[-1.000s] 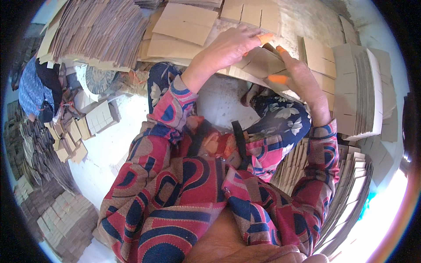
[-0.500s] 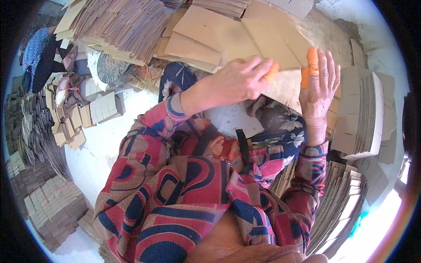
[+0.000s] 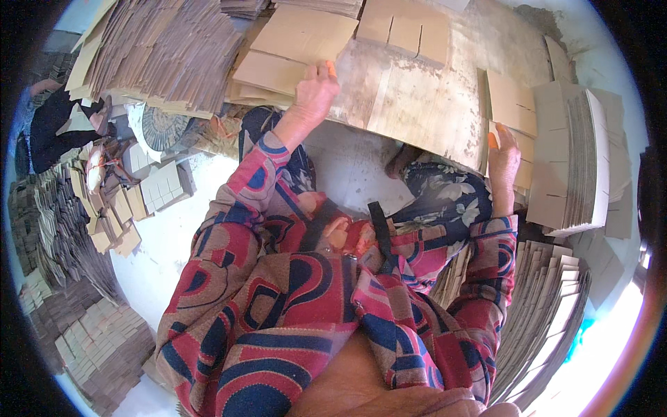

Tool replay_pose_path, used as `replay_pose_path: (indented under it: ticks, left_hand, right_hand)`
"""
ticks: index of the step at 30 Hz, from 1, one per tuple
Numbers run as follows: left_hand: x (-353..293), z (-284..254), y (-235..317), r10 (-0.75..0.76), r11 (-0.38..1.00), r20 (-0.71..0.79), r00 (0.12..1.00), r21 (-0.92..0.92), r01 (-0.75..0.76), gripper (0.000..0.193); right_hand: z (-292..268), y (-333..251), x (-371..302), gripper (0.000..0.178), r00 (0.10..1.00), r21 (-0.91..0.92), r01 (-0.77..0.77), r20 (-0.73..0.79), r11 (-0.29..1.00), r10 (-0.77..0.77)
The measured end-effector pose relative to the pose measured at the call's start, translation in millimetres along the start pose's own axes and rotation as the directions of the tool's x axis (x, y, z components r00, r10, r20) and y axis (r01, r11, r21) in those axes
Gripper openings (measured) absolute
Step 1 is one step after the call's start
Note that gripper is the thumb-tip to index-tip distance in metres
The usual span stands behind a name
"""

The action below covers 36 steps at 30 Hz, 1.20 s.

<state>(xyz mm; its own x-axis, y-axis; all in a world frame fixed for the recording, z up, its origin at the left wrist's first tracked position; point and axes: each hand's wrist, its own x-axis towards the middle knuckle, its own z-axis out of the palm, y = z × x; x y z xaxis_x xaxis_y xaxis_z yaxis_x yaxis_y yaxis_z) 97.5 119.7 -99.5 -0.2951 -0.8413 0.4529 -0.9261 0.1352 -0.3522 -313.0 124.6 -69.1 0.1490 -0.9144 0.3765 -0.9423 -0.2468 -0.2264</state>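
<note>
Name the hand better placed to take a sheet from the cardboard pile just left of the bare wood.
Likely the left hand: it is at the edge of that pile, while the right hand is across the wood, beside slotted cardboard.

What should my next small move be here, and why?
Probably draw the top cardboard sheet rightward with the left hand: its fingers are at the sheet's near right corner, and the worn tabletop shows between it and the right hand.
</note>
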Motion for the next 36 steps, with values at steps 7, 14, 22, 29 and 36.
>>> replay_pose_path:
  ticks: [7, 14, 22, 29, 36]
  left_hand:
    - [-3, 27, 0, 0.031, 0.942, 0.414, 0.91, -0.316, 0.112, 0.018]
    - [9, 30, -25, -0.15, 0.951, 0.368, 0.918, -0.198, 0.236, 0.018]
    - [53, -29, 12, -0.03, 0.876, 0.373, 0.927, -0.437, 0.204, 0.041]
    - [117, 36, 53, 0.122, 0.792, 0.154, 0.981, -0.61, -0.002, 0.046]
    - [139, 112, 75, 0.144, 0.887, 0.087, 0.986, -0.453, -0.09, 0.031]
  right_hand:
    - [12, 49, -9, 0.026, 0.982, -0.012, -0.182, 0.057, 0.983, 0.182]
    - [18, 56, 23, 0.033, 0.967, -0.24, -0.236, 0.037, 0.942, 0.251]
    - [64, 60, 59, 0.057, 0.868, -0.482, -0.263, 0.26, 0.836, 0.423]
    - [75, 98, 76, 0.035, 0.938, -0.229, -0.071, 0.315, 0.971, 0.143]
    - [59, 111, 89, 0.022, 0.952, -0.073, -0.079, 0.292, 0.994, 0.097]
